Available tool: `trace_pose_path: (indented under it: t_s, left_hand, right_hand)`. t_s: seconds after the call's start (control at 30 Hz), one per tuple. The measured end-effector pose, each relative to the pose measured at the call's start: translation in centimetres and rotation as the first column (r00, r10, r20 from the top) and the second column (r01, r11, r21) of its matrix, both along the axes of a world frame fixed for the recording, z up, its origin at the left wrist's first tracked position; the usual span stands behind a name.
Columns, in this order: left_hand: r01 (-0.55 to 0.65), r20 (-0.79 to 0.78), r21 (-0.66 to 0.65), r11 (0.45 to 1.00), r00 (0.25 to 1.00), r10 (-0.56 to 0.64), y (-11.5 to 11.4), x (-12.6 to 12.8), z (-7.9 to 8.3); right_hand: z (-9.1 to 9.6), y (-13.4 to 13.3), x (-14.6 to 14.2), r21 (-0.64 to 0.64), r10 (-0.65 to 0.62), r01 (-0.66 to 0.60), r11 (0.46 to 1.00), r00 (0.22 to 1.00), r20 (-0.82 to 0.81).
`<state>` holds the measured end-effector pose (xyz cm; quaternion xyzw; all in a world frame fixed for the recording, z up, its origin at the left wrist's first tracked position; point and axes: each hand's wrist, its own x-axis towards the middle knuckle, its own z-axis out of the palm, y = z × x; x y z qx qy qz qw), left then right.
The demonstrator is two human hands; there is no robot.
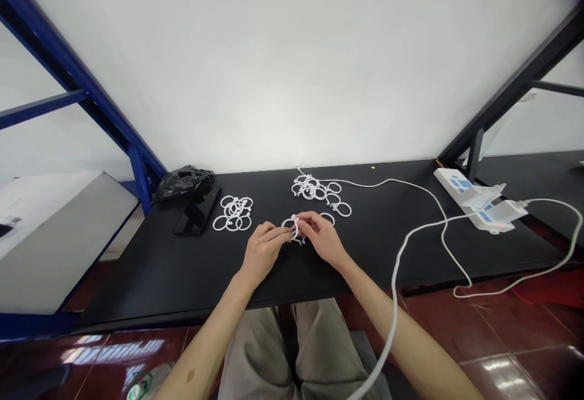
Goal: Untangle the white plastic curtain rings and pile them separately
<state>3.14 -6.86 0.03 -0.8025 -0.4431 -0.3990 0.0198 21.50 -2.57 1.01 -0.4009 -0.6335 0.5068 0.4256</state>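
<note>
2 bare hands held a small white ring [297, 228] at the near middle of a black table [374, 242].
The left hand [264, 246] and right hand [325, 240] were close together, fingertips pinched on the ring from either side. A cluster of rings [235, 208] lay to the left, a looser pile [312, 189] on the far side. Farther left were a dark phone [198, 211] and black plastic bag [185, 182]; far right, a white power strip [456, 189].
</note>
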Motion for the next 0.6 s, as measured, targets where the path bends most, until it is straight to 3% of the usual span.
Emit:
trace_pose_path:
  t_s: [0.33,0.6]
  left_hand:
    - [0.036,-0.102,-0.036,0.999,0.994,-0.040,0.01,0.11,-0.24]
    - [-0.009,-0.185,0.019,1.000,0.983,0.012,0.12,0.45,-0.29]
  right_hand:
    - [0.42,-0.19,-0.11,-0.032,0.038,-0.041,0.999,0.994,-0.100]
    - [0.00,-0.04,0.04,0.055,-0.016,0.015,0.998,1.000,0.025]
